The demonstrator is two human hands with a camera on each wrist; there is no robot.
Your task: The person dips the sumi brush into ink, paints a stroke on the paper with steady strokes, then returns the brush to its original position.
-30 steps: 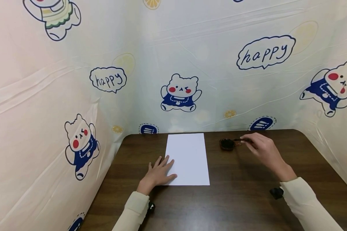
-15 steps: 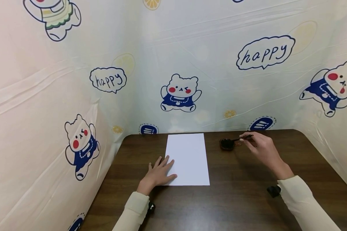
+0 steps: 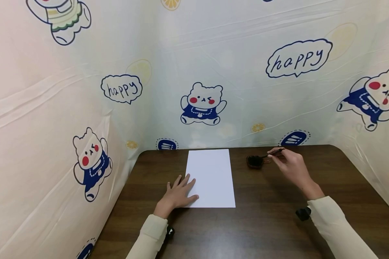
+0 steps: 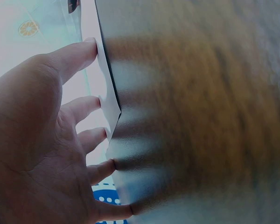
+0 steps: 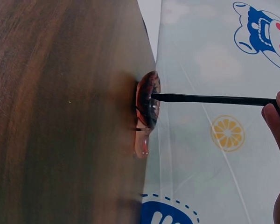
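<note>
A white sheet of paper [image 3: 214, 180] lies on the table. My left hand [image 3: 175, 198] rests spread out, thumb and some fingertips on the paper's left edge, the other fingertips on the wood; the left wrist view shows this hand [image 4: 46, 126] from the palm side. My right hand [image 3: 295, 169] pinches a slim black brush [image 5: 214, 99] by its handle, held at a slant. The brush's tip is in a small amber-coloured dish [image 3: 254, 166] with dark contents, right of the paper. In the right wrist view the dish [image 5: 142, 100] shows a short handle-like tab.
The dark wooden table [image 3: 233, 233] reaches back to a pale patterned curtain [image 3: 204, 54], which also encloses both sides. A black wrist device [image 3: 303, 214] sits under the right sleeve.
My right hand has shifted slightly left, and the brush handle has come to a steeper slant. Its tip stays at the dish. The left hand and the paper have not moved.
</note>
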